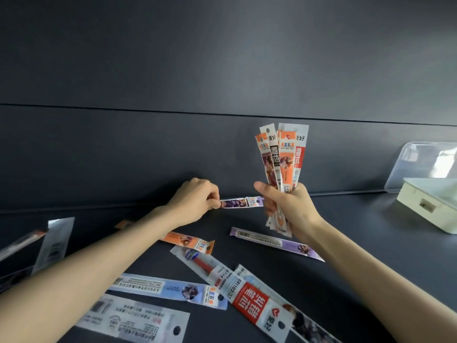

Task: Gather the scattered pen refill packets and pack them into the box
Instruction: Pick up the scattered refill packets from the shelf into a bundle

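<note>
Left grip (195, 199): I pinch one end of a small purple packet (241, 203) and hold it up off the counter (358, 231).
Right grip (289, 209): my fingers are curled tight round a bunch of packets (282, 157). They stand up like a fan.
Small purple packet: its free end points at my right grip and is just beside my fingers there. I cannot tell if it touches.
Box (430, 206): pale, on the counter, well off to the right of my right grip. A clear lid (420, 164) stands up behind it.
Loose packets: all lie lower down, closer to me than both grips. A long purple one (274, 242) lies under my right grip. An orange one (188, 240) lies under my left wrist. A big red and white one (259, 300) and a blue one (170, 289) lie closer to me.
What could go wrong: I think the bunch could slip. The packets are shiny and thin, and I must loosen my right grip to let the new one in. Then some could slide out the bottom.
Also: the fan is not neat, so it may not fit the box well.
Counter: dark, flat and smooth.
Room: a plain dark wall (222, 58) rises behind both grips.
</note>
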